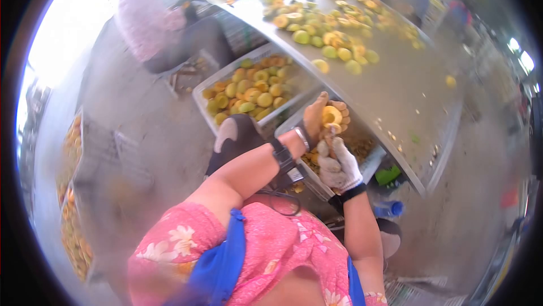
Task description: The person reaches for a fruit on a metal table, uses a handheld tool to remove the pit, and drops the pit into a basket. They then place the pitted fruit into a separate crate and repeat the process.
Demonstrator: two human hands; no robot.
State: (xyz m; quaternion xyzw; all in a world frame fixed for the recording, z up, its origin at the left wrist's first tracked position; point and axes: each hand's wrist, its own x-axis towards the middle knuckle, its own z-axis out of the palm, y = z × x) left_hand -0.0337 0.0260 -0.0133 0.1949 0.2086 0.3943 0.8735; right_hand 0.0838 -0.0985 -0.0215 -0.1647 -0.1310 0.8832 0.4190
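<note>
My bare left hand is closed around a halved yellow peach, its hollow cut side facing up. Just below it, my right hand wears a white knitted glove and has its fingers curled in a grip. A small object between the two hands, touching the peach's lower edge, is too blurred to name. Both hands are over a white crate holding scraps and fruit pieces. To the left stands another white crate filled with yellow-green peach halves.
A metal-topped table slants across the right, with many peach halves heaped at its far end. A person in a pink top sits at upper left. More fruit crates line the left. A blue bottle lies near my right forearm.
</note>
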